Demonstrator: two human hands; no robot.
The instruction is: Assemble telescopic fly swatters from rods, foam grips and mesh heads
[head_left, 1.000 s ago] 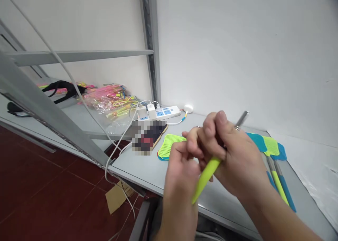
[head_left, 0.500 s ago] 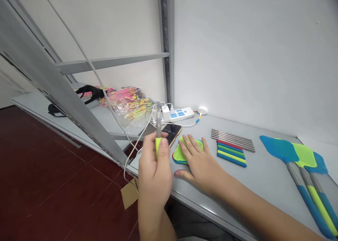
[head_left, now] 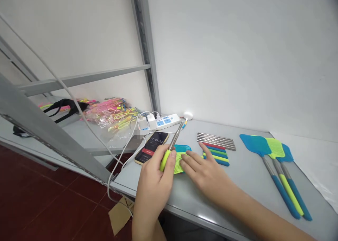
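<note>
head view: your left hand [head_left: 154, 176] is wrapped round the lime handle [head_left: 164, 161], steel rod [head_left: 174, 138] slanting up; your right hand [head_left: 204, 170], fingers outstretched, meets the lime mesh paddle [head_left: 177, 163] near the phone [head_left: 145, 153], grip unclear.

Two hands [head_left: 155, 177], one held handle [head_left: 171, 145], three fly swatters [head_left: 287, 188], one phone [head_left: 152, 147] and one power strip [head_left: 167, 121].

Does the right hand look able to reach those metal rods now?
Probably yes: the right hand is nearby, and only flat-lying coloured grips seem to lie between it and the metal rods.
</note>
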